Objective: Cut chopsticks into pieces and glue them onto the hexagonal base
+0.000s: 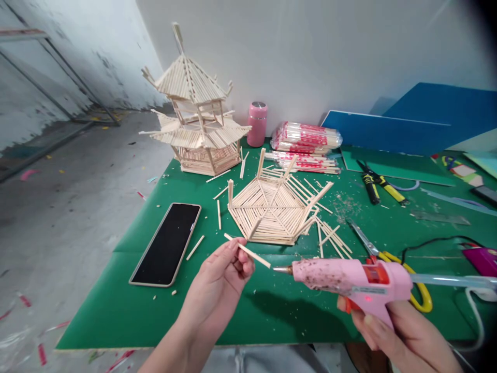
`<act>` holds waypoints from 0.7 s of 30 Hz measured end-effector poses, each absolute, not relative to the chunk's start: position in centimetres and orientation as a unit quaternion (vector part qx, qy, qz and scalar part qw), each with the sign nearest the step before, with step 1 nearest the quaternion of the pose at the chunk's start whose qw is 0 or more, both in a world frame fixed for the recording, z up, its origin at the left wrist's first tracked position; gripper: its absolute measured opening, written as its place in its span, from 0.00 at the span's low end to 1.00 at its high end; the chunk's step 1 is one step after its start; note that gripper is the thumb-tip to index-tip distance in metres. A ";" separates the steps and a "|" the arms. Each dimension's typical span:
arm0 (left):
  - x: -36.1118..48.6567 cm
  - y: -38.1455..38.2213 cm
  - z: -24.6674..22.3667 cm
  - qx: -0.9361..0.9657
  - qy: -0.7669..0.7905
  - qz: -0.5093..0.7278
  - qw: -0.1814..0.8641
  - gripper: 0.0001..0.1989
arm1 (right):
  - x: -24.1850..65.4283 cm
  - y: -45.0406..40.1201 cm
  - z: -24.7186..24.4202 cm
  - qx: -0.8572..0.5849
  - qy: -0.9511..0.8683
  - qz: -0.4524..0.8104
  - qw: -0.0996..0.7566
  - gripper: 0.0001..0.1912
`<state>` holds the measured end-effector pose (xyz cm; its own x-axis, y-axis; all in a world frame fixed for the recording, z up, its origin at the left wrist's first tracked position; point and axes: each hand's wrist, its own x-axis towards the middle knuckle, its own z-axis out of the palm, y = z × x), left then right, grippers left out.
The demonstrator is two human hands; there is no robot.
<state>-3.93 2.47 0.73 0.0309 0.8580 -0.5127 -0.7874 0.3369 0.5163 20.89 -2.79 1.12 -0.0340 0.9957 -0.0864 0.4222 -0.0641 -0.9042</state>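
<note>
My left hand (pixel 229 269) pinches a short wooden stick (pixel 254 255) between thumb and fingers, its right end tilted down. My right hand (pixel 404 331) is wrapped round the handle of a pink hot glue gun (pixel 341 277). The gun's metal nozzle points left and lies close to the stick's right end; whether they touch I cannot tell. Just behind my left hand is a hexagonal base of wooden sticks (pixel 267 212) with short posts standing at its corners. Several loose sticks (pixel 334 238) lie to the right of that base.
A pagoda model of sticks (pixel 202 124) stands at the back left, beside a pink flask (pixel 257 124) and bagged chopsticks (pixel 306 137). A phone (pixel 166 243) lies on the left. Scissors (pixel 363 238) and yellow-black pliers (pixel 378 184) lie on the green table (pixel 128 305).
</note>
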 end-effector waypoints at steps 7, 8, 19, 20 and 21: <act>-3.6 2.5 0.8 0.028 0.388 0.572 0.722 0.07 | 21.2 -2.7 0.6 -0.595 -0.595 0.415 0.345 0.13; -3.6 2.4 0.8 0.027 0.387 0.572 0.723 0.07 | 21.1 -2.7 0.7 -0.593 -0.597 0.417 0.345 0.13; -3.5 2.5 0.9 0.015 0.385 0.572 0.724 0.08 | 21.1 -2.7 0.8 -0.603 -0.601 0.399 0.340 0.15; -3.5 2.6 0.9 0.016 0.386 0.571 0.724 0.08 | 20.9 -2.7 1.0 -0.610 -0.597 0.398 0.338 0.15; -3.5 2.5 0.8 0.017 0.388 0.571 0.723 0.08 | 20.7 -2.7 1.2 -0.615 -0.592 0.399 0.335 0.15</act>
